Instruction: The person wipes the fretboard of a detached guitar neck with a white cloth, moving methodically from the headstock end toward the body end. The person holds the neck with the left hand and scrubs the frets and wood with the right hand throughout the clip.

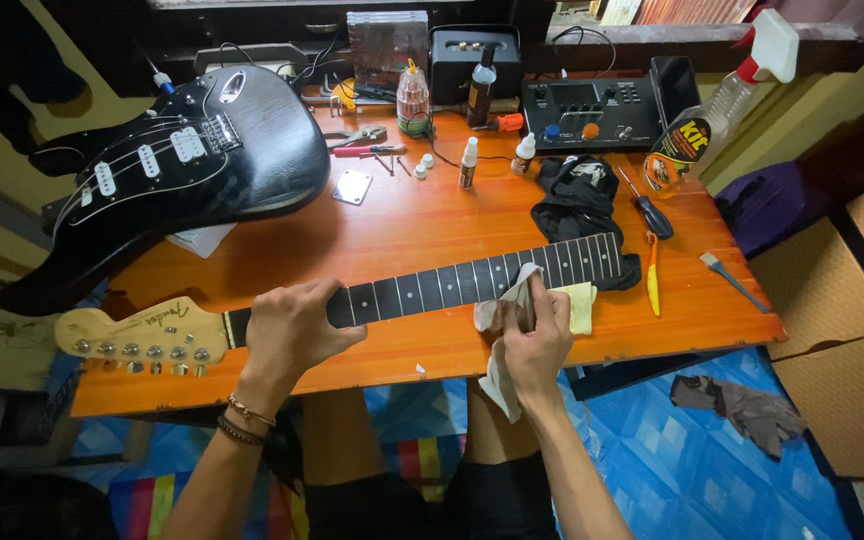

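Nearest you: your left hand [292,328], bracelets at the wrist, closed over the guitar neck [352,300] close to its pale headstock [137,332], fingers wrapped across the dark fretboard. Your right hand [534,338], fingers curled shut, pinches a white cloth [497,345] and presses it on the fretboard further along; the cloth's tail hangs off the table edge. The neck lies lengthwise across the front of the orange wooden table [402,225], detached from the body, its far end resting on a black rag [577,205]. Right of it: a yellow toothbrush [652,275], a black-handled screwdriver [647,210], a small brush [730,278]. Mid-table: a square metal plate [352,187], two small white bottles [497,158], pliers [357,135]. Left rear: the black guitar body [202,165], overhanging the table's corner. Far edge: a spray bottle [712,110], a black pedal unit [587,112], a small black amplifier [475,62].
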